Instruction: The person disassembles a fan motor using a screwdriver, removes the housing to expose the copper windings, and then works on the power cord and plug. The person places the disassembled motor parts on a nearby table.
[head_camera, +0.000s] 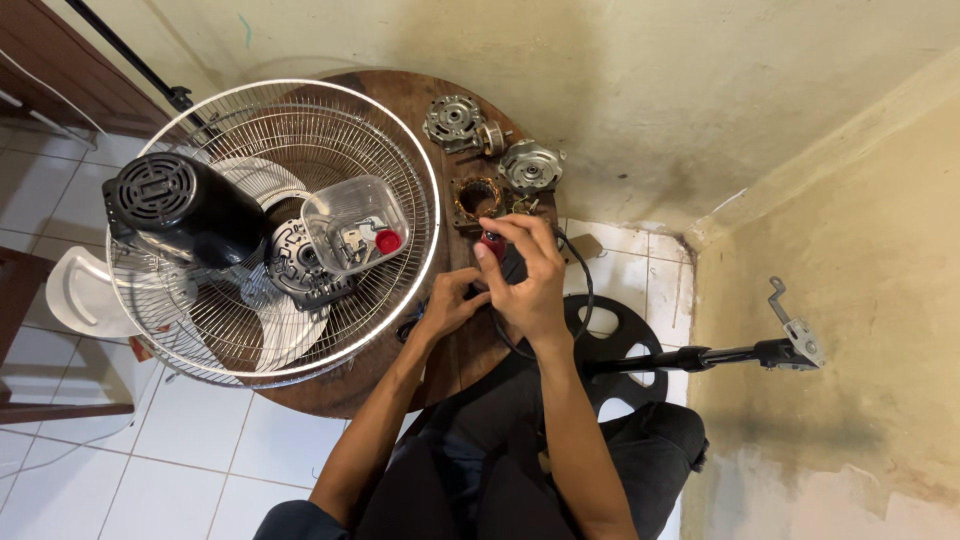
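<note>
While a black fan motor housing (185, 207) lies on the wire fan guard (270, 230) at far left, a clear plastic tub (355, 222) w/ a red cap sits beside it on the round wooden table (400, 100). Left hand (450, 300) curls shut around a black cable (575, 300); right hand (530, 275) pinches a small red part (492, 243) just below the copper-wound stator (478, 198). Two metal motor end covers (455, 122) lie beyond, fan stand (750, 352) at right

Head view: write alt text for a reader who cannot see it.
Over a round wooden table, the right hand pinches a small red part while the left hand works beside it. A wire fan guard holds a black motor housing and a clear container.
</note>
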